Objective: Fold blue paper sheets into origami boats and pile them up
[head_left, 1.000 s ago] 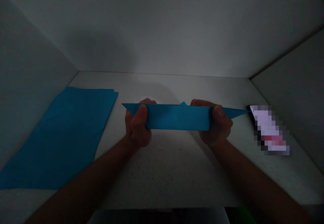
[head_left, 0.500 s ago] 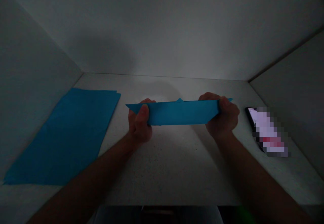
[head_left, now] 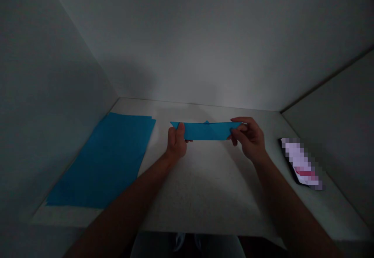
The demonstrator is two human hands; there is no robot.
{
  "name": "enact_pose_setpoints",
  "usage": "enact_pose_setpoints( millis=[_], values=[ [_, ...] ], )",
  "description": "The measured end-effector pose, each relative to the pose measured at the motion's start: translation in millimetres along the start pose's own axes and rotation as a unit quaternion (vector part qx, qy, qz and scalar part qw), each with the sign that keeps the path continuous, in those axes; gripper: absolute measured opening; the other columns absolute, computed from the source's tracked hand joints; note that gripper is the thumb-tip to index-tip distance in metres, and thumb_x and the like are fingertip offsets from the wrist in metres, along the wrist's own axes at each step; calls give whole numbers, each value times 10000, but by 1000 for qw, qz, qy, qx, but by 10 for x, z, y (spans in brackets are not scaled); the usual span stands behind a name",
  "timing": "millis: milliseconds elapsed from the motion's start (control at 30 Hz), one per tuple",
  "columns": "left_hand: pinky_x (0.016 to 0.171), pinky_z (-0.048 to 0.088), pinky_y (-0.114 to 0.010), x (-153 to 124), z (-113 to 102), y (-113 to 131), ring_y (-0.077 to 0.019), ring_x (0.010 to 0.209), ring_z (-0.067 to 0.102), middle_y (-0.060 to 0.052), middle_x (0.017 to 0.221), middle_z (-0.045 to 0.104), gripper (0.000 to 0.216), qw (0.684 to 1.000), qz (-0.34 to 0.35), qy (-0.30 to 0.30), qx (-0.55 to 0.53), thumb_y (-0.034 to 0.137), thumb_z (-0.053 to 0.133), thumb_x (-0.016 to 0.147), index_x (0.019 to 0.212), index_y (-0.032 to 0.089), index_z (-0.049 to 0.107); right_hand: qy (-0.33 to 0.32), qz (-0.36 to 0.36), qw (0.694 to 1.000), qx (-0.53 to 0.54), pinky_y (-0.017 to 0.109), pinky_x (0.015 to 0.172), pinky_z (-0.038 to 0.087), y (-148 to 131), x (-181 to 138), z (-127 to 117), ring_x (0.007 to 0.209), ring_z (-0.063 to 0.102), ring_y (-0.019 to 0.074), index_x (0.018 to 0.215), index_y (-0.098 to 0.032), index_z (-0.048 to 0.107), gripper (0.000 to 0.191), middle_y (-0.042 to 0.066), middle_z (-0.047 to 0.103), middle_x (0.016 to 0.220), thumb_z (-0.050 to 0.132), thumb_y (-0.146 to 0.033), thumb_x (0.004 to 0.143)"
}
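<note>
A folded piece of blue paper (head_left: 206, 131), long and flat with slanted ends, is held up level above the table. A small pointed tip sticks up from the middle of its top edge. My left hand (head_left: 177, 139) grips its left end, thumb in front and fingers mostly hidden behind. At the other end, my right hand (head_left: 249, 135) pinches the paper between thumb and fingers near the slanted corner. Its index finger reaches along the top edge.
Blue paper sheets (head_left: 102, 160) lie stacked on the left of the white table (head_left: 193, 199). A phone (head_left: 299, 160) with a lit, blurred screen rests at the right. White walls (head_left: 187, 44) enclose the back and both sides.
The folded paper now appears farther away and smaller. My right hand has loosened from a fist-like grip to a fingertip pinch. The camera view has shifted somewhat.
</note>
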State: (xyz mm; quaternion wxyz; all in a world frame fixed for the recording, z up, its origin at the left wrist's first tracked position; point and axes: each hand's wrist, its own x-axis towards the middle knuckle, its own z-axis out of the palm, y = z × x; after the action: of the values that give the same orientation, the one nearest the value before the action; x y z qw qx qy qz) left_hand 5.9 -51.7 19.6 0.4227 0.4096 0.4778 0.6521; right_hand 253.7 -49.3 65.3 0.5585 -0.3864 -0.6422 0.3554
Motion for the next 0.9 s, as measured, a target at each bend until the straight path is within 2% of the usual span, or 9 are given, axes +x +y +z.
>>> enact_pose_setpoints(
  millis=[167,267,367,433,533,633,700,800,900],
  values=[
    [474,462,-321,123,-48,-106,-187,450,608,-58,485,605,881,992,45,-116,29,1043,432,950,595,244,541,-36,6,999,-19,257,440,551,64,-10,-22,452,658,136,1068,-247,728,282,-71,677,654,917,-403,928],
    [495,419,-304,205,-45,-140,-158,467,550,-43,501,585,927,988,77,-136,22,1032,360,980,605,222,609,9,-23,998,-55,266,452,584,107,-109,-177,481,686,135,1083,-263,724,328,-53,728,739,925,-473,930],
    [507,397,-285,239,-18,-123,-140,491,511,-24,557,597,914,987,75,-139,-2,993,320,1018,708,212,680,104,-46,985,-129,273,462,599,124,-259,-500,500,689,128,1098,-282,692,372,-44,765,833,925,-517,929],
    [514,389,-284,236,-3,-118,-137,495,498,-13,567,589,891,987,67,-147,1,972,322,1033,738,214,685,129,-28,970,-203,284,456,594,121,-332,-778,531,720,158,1107,-282,676,423,-39,760,811,914,-581,925],
    [541,395,-287,216,1,-142,-137,510,504,-3,580,588,855,980,65,-188,26,942,337,1049,759,215,683,132,14,935,-328,333,509,614,113,-322,-1194,571,750,203,1057,-267,684,540,2,766,775,833,-767,917],
    [572,403,-287,197,-9,-172,-138,533,506,2,603,600,795,966,71,-241,66,864,345,1085,780,214,686,113,69,912,-387,386,572,625,122,-185,-1532,580,743,239,1043,-256,692,657,35,749,721,721,-897,904],
    [592,405,-285,192,-14,-173,-142,555,519,3,620,608,730,956,79,-267,95,782,360,1107,787,213,687,109,93,894,-425,410,615,633,136,-83,-1709,639,763,260,1033,-248,702,644,74,767,782,666,-882,927],
    [630,411,-284,196,-9,-147,-146,586,548,5,635,612,638,942,91,-293,137,667,379,1112,784,212,683,91,95,845,-518,498,804,676,160,-14,-1884,798,785,289,987,-240,724,471,149,798,969,641,-703,979],
    [660,406,-290,205,8,-111,-148,596,556,11,640,612,546,929,94,-302,190,581,425,1093,780,212,678,71,47,810,-581,611,1013,651,199,-54,-1829,992,777,344,1048,-218,766,324,221,776,1206,692,-510,928]
  ],
)
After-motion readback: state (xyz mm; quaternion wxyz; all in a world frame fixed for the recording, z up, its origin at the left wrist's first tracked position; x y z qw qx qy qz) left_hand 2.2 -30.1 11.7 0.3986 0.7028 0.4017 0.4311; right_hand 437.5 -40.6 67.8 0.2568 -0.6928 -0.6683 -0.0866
